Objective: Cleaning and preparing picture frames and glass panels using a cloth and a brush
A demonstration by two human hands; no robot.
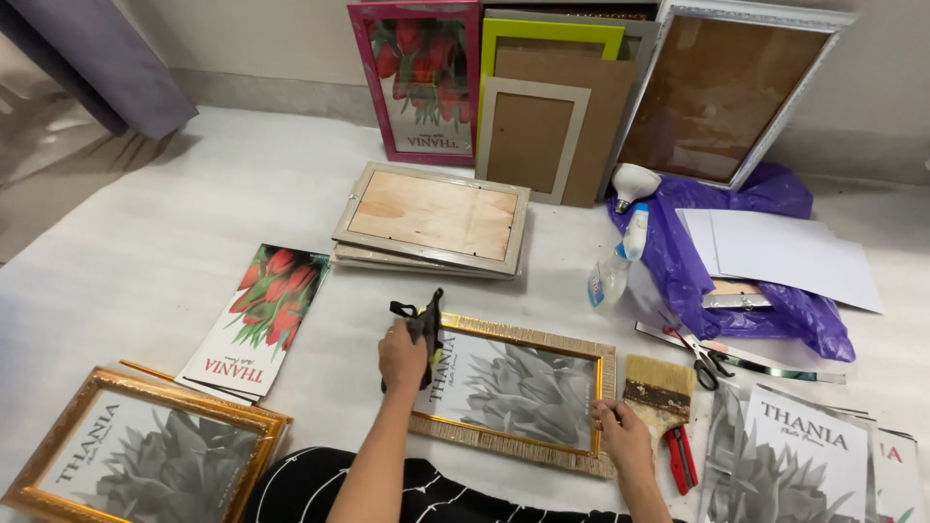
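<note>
A gold-edged picture frame (542, 339) with a grey flower print lies flat in front of me. My left hand (400, 353) is closed on a black cloth (426, 323) and presses it against the frame's left edge. The fingers of my right hand (621, 434) rest on the frame's lower right corner and hold nothing. Just right of that hand lies a wide paintbrush (661, 389) with a red handle.
A stack of frames (433, 220) lies face down ahead; more frames (552, 107) lean on the wall. A spray bottle (614, 268), purple plastic bag (765, 291), white sheets (785, 254) and scissors (712, 365) sit right. A tulip print (262, 324) and another gold frame (136, 450) lie left.
</note>
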